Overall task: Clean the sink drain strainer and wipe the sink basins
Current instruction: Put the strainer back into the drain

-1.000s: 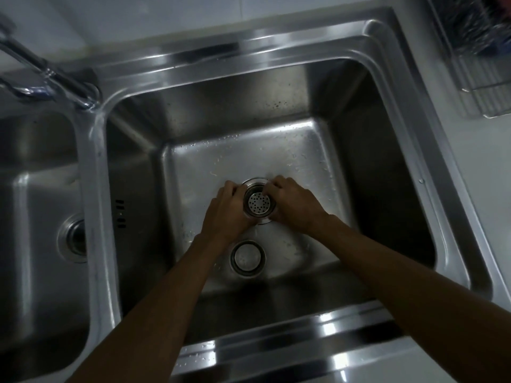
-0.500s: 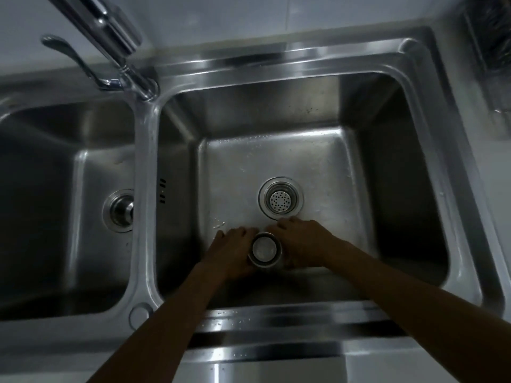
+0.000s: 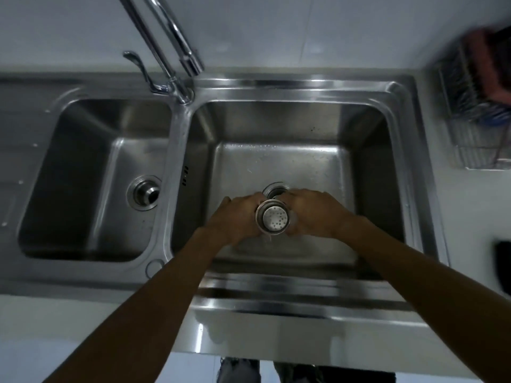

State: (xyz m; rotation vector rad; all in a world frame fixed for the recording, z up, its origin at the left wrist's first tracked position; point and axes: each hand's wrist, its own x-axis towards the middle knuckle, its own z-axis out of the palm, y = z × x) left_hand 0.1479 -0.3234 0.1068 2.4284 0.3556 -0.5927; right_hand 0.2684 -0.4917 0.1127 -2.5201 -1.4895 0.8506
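The drain strainer (image 3: 272, 219) is held between both hands over the floor of the right basin (image 3: 276, 128), just on the near side of the drain opening (image 3: 273, 189), which is partly hidden behind the fingers. It seems to be held there so that any drips or debris fall into the basin and not onto the counter, and its perforated face is turned up toward the camera — probably so that the holes can be inspected. The left hand (image 3: 235, 219) is curled round the strainer's left side and the right hand (image 3: 315, 214) round its right side; the cup is gripped from both flanks, with the fingertips mostly hidden behind its rim. Both forearms are reached forward and down over the front edge of the sink, converging at the strainer, with the wrists roughly level. The faucet (image 3: 171, 51) is set at the divider behind, and no water can be seen running from it. The left basin (image 3: 83, 175) lies well apart, untouched, with its own drain fitting (image 3: 145, 195) in place — the wiping is judged not yet begun.
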